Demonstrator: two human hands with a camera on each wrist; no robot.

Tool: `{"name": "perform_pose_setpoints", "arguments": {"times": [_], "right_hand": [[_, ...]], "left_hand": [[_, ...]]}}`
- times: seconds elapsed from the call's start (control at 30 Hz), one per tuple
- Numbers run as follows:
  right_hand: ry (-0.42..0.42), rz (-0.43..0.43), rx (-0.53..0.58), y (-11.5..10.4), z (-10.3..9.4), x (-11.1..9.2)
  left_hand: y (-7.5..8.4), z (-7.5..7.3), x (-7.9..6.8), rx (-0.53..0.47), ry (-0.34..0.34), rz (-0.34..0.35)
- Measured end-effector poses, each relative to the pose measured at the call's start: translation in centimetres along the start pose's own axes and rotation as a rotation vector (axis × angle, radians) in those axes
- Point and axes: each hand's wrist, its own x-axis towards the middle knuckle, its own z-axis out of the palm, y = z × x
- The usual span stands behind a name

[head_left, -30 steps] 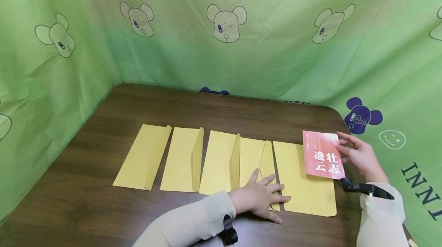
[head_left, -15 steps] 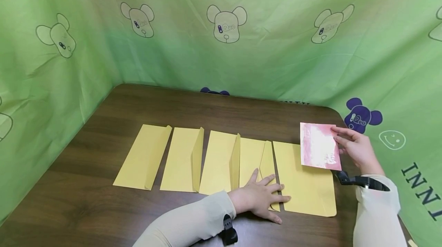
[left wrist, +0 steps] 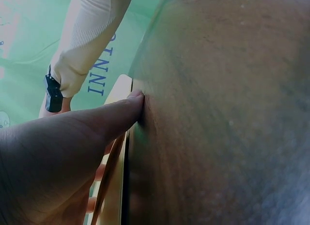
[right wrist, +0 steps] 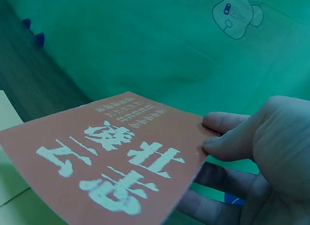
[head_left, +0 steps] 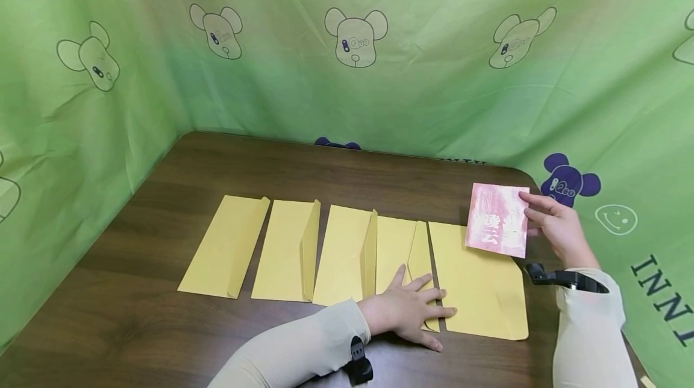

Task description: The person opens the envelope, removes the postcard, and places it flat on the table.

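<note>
A red-pink card (head_left: 496, 219) with large white characters is held up by my right hand (head_left: 561, 228), pinched at its right edge between thumb and fingers. In the right wrist view the card (right wrist: 116, 157) tilts above a yellow envelope. That rightmost envelope (head_left: 477, 297) lies flat with its flap opened toward the right, partly behind the card. My left hand (head_left: 409, 309) rests with spread fingers on the neighbouring yellow envelope (head_left: 396, 237), its fingertips reaching the rightmost one's left edge. In the left wrist view the thumb (left wrist: 121, 113) touches the tabletop.
Three more yellow envelopes, the left (head_left: 219, 249), the second (head_left: 282, 249) and the third (head_left: 341, 255), lie in a row with their flaps on the right. They lie on a dark wooden table (head_left: 135, 328). A green printed cloth (head_left: 287, 93) hangs around the table's back and sides.
My right hand has lifted the card up and slightly left, away from the rightmost envelope, and its tilt has changed with glare crossing it. The left hand and the envelopes have stayed put.
</note>
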Motion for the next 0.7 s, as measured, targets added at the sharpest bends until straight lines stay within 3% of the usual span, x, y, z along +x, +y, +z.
{"name": "perform_pose_setpoints", "arguments": {"times": [0.4, 0.7], "right_hand": [[-0.066, 0.019, 0.108, -0.35, 0.49, 0.2], [-0.054, -0.018, 0.003, -0.59, 0.88, 0.67]], "left_hand": [[0.03, 0.04, 0.0, 0.008, 0.002, -0.002], [-0.03, 0.02, 0.01, 0.007, 0.002, 0.002]]}}
